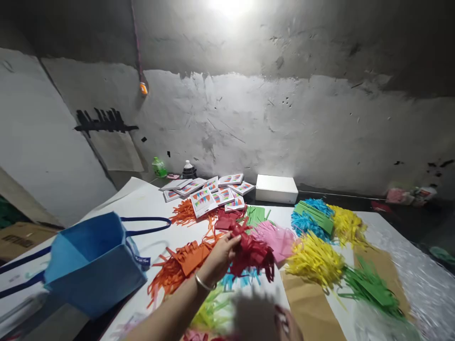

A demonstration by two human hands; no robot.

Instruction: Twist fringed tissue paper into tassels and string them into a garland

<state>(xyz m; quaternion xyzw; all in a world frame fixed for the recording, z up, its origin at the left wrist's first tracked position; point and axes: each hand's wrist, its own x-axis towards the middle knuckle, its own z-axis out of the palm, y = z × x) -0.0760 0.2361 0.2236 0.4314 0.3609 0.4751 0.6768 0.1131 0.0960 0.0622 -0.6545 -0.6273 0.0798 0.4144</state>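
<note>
Red fringe raised, other colours lying loose

The left hand (227,248) grips the red fringe bundle (254,253) above the surface (119,203). At its five o'clock, the right hand (289,324) is too blurred to tell its hold. Work looks partway: red is lifted; orange fringe (194,258) at nine and yellow fringe (314,260) at three lie unheld.

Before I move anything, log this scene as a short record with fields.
Left hand: grip closed on red fringe
Right hand: bottom edge, blurred; grip unclear
Around the red fringe: orange fringe, pink fringe
Toward the wall: printed boxes, plain white box
Left side: blue bag, open-topped
Right side: yellow fringe, green fringe, clear plastic
</note>
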